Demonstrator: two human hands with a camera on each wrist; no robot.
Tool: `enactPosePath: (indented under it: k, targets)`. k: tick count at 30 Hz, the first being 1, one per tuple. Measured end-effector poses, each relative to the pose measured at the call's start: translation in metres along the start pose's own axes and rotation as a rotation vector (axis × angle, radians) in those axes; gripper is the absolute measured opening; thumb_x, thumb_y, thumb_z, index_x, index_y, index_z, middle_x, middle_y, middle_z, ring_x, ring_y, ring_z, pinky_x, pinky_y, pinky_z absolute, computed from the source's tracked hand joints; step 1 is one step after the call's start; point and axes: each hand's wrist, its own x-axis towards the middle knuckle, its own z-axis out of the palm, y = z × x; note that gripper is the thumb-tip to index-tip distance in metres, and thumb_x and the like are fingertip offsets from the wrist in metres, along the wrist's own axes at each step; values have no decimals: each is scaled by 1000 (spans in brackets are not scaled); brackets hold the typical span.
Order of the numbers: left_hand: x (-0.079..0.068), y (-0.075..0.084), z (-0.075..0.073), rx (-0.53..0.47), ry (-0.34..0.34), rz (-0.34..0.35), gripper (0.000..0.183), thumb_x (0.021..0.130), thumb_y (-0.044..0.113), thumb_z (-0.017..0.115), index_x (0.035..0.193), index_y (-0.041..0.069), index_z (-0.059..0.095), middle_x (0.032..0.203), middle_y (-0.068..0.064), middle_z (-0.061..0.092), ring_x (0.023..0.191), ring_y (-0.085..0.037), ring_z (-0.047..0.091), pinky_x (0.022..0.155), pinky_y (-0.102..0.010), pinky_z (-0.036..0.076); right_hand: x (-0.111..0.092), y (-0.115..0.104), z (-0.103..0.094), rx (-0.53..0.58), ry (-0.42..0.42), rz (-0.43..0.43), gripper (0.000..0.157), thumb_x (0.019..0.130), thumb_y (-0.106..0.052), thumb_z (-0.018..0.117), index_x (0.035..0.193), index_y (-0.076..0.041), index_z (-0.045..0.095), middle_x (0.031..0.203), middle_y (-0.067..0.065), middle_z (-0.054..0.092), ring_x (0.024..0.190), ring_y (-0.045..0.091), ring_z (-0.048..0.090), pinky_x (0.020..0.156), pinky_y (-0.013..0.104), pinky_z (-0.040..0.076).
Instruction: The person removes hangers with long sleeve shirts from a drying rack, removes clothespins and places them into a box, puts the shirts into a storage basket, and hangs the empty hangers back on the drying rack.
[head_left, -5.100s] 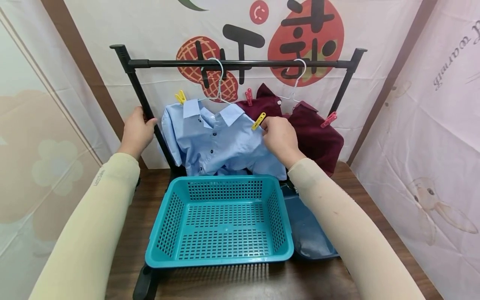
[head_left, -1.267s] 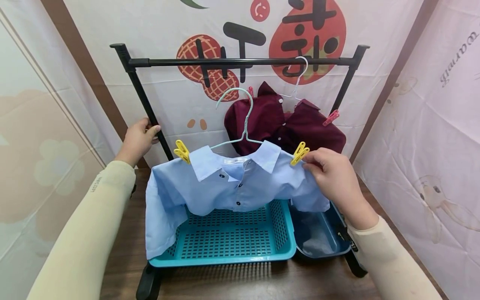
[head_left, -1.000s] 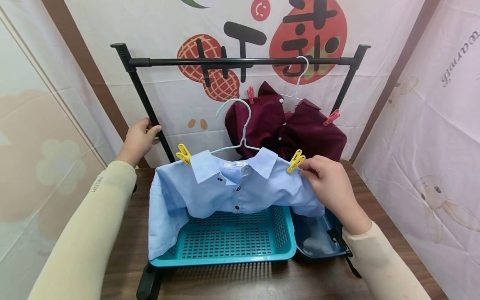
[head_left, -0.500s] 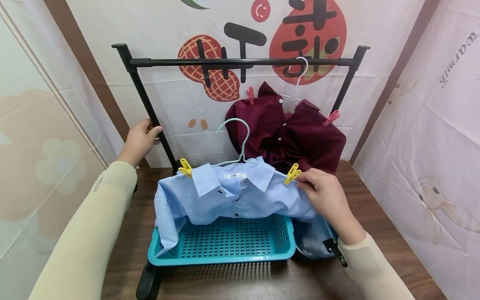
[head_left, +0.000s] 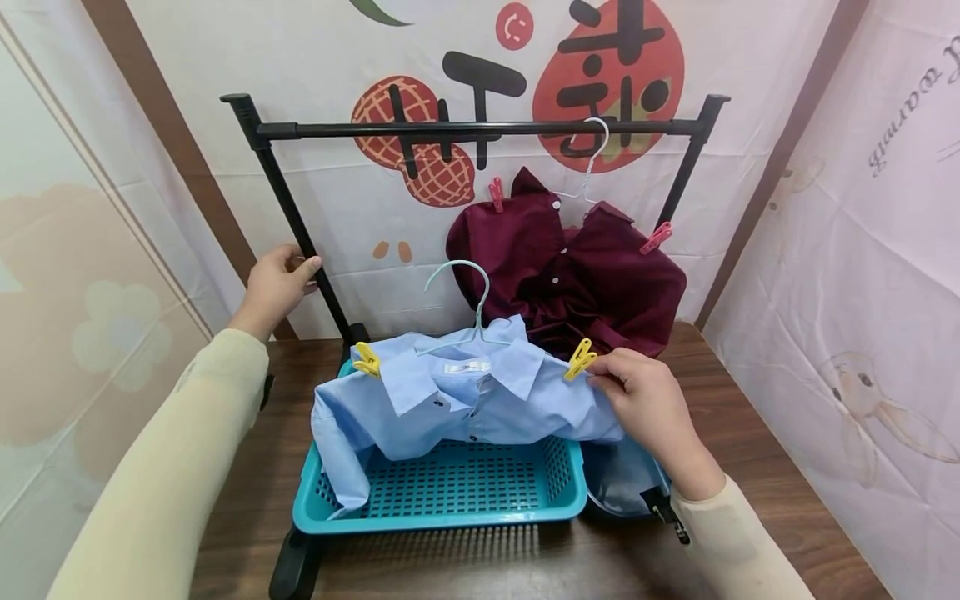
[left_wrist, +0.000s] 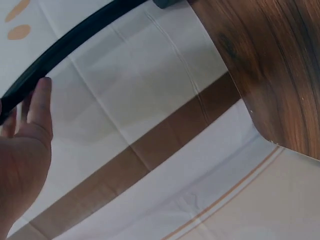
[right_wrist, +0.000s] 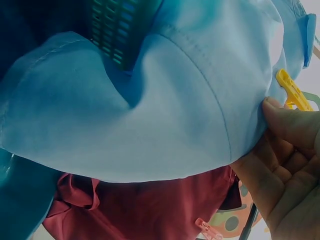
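blue shirt pinched at one shoulder by the right hand, thumb closed against the fingers, just beside a yellow peg. whether the hanger is caught in that pinch: cannot tell. second yellow peg near the other shoulder; hanger inside the collar, its hook standing free. left hand curled on the post, thumb in front, fingers partly hidden behind. blue shirt sits over the back of the basket, one sleeve drooping inside. part done, i judge: the shirt is off the rail and low over the basket, but not let go, with hanger and both yellow pegs yet on it. farther out, maroon shirt hangs from the rail, a red peg at each shoulder, no hand on it.
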Motion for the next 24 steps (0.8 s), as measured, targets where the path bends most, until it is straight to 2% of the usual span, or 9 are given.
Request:
enactPosePath:
  k: [5, 7, 10, 16, 20, 24]
  targets:
    - [-11, 1, -6, -13, 56, -47, 78, 90, 60, 50, 144, 6, 36, 133, -16, 51, 105, -28, 64, 75, -23, 56, -2, 0, 1, -7, 8, -7, 12, 80, -13, 78, 90, -18, 75, 85, -9, 67, 78, 6, 62, 70, 31, 55]
    - [-17, 2, -9, -8, 82, -31, 74, 91, 58, 51, 143, 5, 38, 132, -16, 52, 103, -25, 64, 70, -19, 54, -2, 0, 2, -5, 11, -9, 11, 80, -13, 78, 90, -18, 75, 85, -8, 68, 78, 6, 62, 70, 31, 55]
    - [-28, 4, -14, -4, 85, 14, 69, 93, 53, 50, 139, 3, 40, 129, -16, 52, 101, -20, 61, 68, -16, 53, -3, 1, 2, 1, 15, -9, 12, 80, -12, 78, 90, -18, 75, 86, -8, 68, 79, 7, 63, 71, 31, 56]
    - [-62, 16, -23, -48, 17, 108, 58, 95, 48, 50, 133, 4, 45, 119, -10, 53, 100, -13, 59, 71, -19, 55, -6, 2, 2, 14, 19, -2, 12, 80, -12, 78, 90, -18, 76, 86, -8, 69, 80, 7, 63, 72, 31, 56]
    - [-90, 26, -26, -45, -21, 163, 52, 96, 45, 52, 130, 7, 48, 112, -7, 56, 91, -7, 62, 70, -19, 55, -8, 3, 3, 21, 27, 4, 13, 80, -12, 78, 91, -18, 76, 86, -8, 69, 79, 6, 62, 71, 31, 56]
    - [-120, 31, -27, -32, -65, 213, 46, 96, 41, 54, 130, 10, 50, 115, -6, 58, 89, -6, 63, 71, -16, 54, -10, 3, 2, 33, 33, 11, 14, 80, -11, 78, 92, -17, 75, 87, -8, 69, 78, 6, 62, 71, 30, 57]
